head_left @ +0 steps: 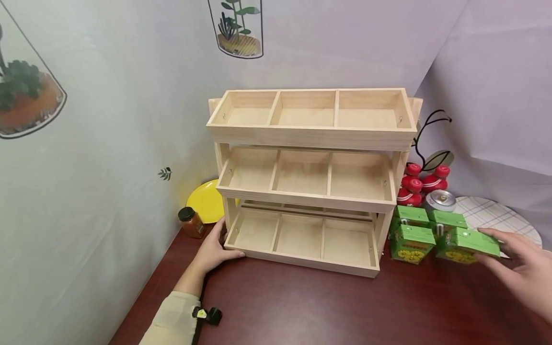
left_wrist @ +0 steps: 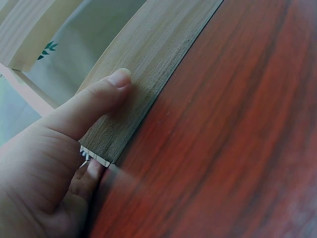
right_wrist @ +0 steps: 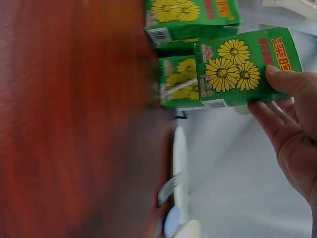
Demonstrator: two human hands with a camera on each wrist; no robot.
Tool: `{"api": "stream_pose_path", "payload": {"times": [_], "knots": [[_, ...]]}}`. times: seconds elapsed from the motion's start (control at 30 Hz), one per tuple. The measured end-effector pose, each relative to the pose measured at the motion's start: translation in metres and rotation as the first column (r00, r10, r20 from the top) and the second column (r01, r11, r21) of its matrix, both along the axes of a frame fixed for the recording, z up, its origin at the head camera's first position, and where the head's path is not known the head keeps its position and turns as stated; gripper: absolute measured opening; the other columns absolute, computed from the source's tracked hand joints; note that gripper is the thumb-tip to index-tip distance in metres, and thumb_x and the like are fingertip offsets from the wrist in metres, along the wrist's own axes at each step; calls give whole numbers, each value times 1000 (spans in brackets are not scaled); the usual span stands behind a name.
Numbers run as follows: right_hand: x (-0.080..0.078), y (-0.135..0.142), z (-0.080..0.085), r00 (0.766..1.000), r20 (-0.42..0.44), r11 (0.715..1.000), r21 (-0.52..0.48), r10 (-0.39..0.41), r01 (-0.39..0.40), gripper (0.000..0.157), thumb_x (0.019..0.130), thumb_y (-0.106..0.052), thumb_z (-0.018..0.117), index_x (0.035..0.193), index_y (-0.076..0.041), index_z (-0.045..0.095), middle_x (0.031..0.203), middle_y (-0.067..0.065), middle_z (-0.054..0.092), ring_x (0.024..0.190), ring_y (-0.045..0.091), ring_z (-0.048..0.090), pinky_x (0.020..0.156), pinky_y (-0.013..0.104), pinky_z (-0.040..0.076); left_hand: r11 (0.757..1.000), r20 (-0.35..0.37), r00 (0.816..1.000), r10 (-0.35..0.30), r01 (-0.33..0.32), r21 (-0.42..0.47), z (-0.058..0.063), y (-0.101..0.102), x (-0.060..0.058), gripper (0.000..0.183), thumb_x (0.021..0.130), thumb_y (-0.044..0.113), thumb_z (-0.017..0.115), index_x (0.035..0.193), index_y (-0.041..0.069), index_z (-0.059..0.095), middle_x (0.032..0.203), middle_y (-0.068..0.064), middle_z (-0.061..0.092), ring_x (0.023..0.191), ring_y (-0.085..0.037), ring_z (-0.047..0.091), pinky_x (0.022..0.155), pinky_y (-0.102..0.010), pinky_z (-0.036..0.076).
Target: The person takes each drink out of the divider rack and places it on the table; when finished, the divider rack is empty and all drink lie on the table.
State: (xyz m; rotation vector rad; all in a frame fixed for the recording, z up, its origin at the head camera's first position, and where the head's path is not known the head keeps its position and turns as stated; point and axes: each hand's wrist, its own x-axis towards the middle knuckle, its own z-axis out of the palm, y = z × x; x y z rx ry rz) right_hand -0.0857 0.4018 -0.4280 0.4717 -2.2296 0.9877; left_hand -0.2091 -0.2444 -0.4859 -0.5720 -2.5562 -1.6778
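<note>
A three-tier wooden shelf rack [head_left: 302, 139] stands on the table, each tier split into three bare compartments. My left hand [head_left: 214, 250] grips the left front corner of the bottom tier. In the left wrist view its thumb [left_wrist: 106, 91] presses the front board [left_wrist: 143, 64], and the fingers go round the side, partly hidden. At the right, my right hand [head_left: 523, 270] pinches a green drink carton [head_left: 467, 245] between thumb and fingers. The right wrist view shows this carton [right_wrist: 233, 69], printed with yellow flowers, with its base higher than those of the cartons [right_wrist: 178, 82] behind it.
Several green cartons [head_left: 411, 244] stand right of the rack, before a can [head_left: 441, 200] and red-capped bottles [head_left: 409, 192]. A checked round plate [head_left: 496, 213] lies behind. Left of the rack are a yellow plate [head_left: 207, 203] and a black-lidded jar [head_left: 191, 223], near the wall.
</note>
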Motion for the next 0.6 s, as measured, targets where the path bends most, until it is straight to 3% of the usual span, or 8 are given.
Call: {"api": "stream_pose_path", "payload": {"times": [0.23, 0.37, 0.6], "knots": [[0, 6, -21, 990, 134, 999, 16, -34, 32, 68, 58, 33, 71, 121, 11, 59, 110, -20, 58, 99, -13, 57, 75, 7, 46, 1000, -13, 1000, 2, -2, -7, 1, 1, 1, 116, 60, 14, 94, 153, 14, 24, 144, -15, 42, 128, -35, 45, 100, -47, 41], [-1, 11, -29, 985, 160, 997, 54, -68, 60, 66, 60, 28, 74, 122, 7, 61, 112, -27, 57, 98, -16, 56, 76, 4, 43, 1000, -14, 1000, -2, 2, 0, 0, 0, 1, 116, 60, 14, 94, 153, 13, 24, 145, -16, 41, 129, -34, 44, 100, -48, 40], [-5, 17, -38, 971, 214, 994, 63, -103, 91, 62, 70, 18, 76, 127, 1, 60, 107, -29, 57, 87, -17, 57, 70, 4, 44, 1000, -15, 1000, 7, -7, -20, 0, 0, 1, 116, 60, 15, 94, 153, 14, 25, 145, -15, 41, 129, -31, 44, 100, -47, 40]]}}
